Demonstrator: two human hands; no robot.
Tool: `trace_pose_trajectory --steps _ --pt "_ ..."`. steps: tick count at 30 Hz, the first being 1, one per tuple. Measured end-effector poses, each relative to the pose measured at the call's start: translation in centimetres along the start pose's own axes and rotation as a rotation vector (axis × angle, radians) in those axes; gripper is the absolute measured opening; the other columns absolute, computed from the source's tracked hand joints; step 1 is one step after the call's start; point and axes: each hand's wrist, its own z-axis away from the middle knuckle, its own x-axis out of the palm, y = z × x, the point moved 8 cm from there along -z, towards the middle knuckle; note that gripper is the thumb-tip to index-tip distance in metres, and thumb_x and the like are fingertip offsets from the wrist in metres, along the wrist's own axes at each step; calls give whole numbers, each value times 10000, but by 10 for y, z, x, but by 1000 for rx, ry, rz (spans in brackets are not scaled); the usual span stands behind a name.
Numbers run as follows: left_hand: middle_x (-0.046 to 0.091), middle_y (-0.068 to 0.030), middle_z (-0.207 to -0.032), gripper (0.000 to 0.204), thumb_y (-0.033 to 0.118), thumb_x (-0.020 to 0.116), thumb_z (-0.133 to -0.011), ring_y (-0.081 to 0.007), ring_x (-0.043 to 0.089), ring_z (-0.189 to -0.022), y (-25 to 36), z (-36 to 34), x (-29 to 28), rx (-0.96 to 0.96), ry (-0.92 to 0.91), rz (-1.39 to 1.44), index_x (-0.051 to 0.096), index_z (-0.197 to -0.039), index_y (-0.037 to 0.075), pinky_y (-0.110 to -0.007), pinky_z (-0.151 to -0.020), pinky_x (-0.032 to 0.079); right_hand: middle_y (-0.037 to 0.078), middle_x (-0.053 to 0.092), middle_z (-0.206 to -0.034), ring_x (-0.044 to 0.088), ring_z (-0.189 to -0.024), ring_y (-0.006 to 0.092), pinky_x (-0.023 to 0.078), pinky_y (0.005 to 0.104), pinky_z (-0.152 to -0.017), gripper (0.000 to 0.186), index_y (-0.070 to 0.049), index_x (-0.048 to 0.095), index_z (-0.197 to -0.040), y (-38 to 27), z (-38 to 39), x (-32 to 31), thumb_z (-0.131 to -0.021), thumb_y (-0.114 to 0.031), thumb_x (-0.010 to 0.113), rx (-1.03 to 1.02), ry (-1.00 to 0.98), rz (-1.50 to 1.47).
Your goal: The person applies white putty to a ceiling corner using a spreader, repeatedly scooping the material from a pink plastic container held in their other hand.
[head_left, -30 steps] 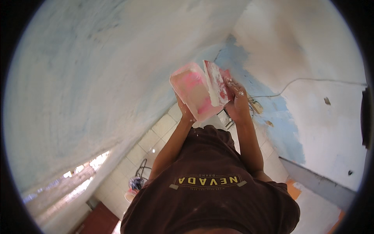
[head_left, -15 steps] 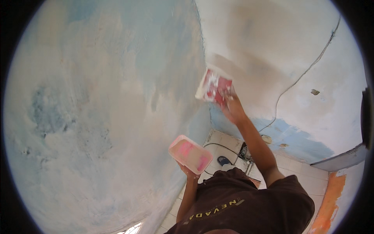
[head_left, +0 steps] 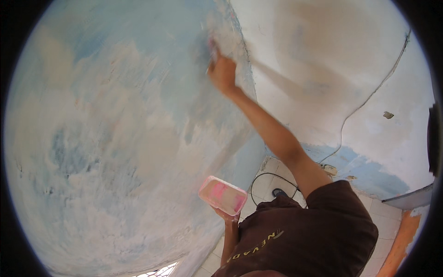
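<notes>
Up near the corner, my right hand (head_left: 223, 74) is closed around a red putty scraper (head_left: 212, 48). Its blade lies against the blue-and-white wall (head_left: 106, 143), where pale filler is smeared; motion blurs the blade's edge. Lower down, a pink plastic tray (head_left: 217, 190) rests on my left hand (head_left: 229, 216), which grips it from beneath. Beige filler (head_left: 226, 196) coats part of the tray's bottom, with bare pink patches showing. Most of my left fingers are hidden under the tray.
A second, whitish wall (head_left: 314, 41) meets the first at a corner on the right. A cable (head_left: 353, 111) runs down it. Below are floor tiles (head_left: 272, 168), a black looped cord (head_left: 253, 182) and a dark sandal (head_left: 278, 192). An orange-painted strip (head_left: 404, 237) is at lower right.
My right hand has swung up and left from the corner, bringing the scraper onto the left wall. The tray in my left hand has shifted slightly downward in view.
</notes>
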Motion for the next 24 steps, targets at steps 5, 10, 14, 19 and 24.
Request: trace_pose_trajectory --steps 5,10,14,19,24 --pt "632 -72 -1322 635 619 473 -999 -302 627 -1212 -10 -5 14 -80 25 36 507 -1425 149 -543 -1006 545 229 660 -1298 713 -872 392 572 428 -761 610 -55 566 -1427 -66 64 -47 -830 54 628 -222 -27 -415" --pt "609 -42 -1363 626 627 497 -1003 -280 601 -1244 -16 -10 13 -36 -33 -19 504 -1437 176 -507 -1032 534 238 722 -893 691 -842 448 544 500 -772 509 -63 595 -1394 103 -14 -63 -887 -24 612 173 179 -147" --pt "597 -38 -1378 624 625 493 -1008 -274 591 -1257 -14 -15 9 28 -30 -24 494 -1447 183 -501 -1036 532 243 703 -813 684 -779 440 528 514 -742 546 -75 589 -1406 111 -27 -40 -862 -48 629 177 102 26" --pt "599 -39 -1371 623 620 485 -1013 -282 601 -1241 -22 -15 16 -14 -1 10 487 -1456 181 -521 -1011 547 202 735 -868 709 -722 365 562 428 -704 552 -37 590 -1413 -7 35 -12 -863 6 621 32 -70 -122" --pt "644 -71 -1316 591 596 481 -1006 -304 638 -1198 -28 -25 25 -10 20 9 534 -1404 162 -537 -1008 550 223 731 -919 713 -779 389 557 428 -690 532 -22 608 -1361 -70 52 -59 -832 28 638 -311 46 -483"
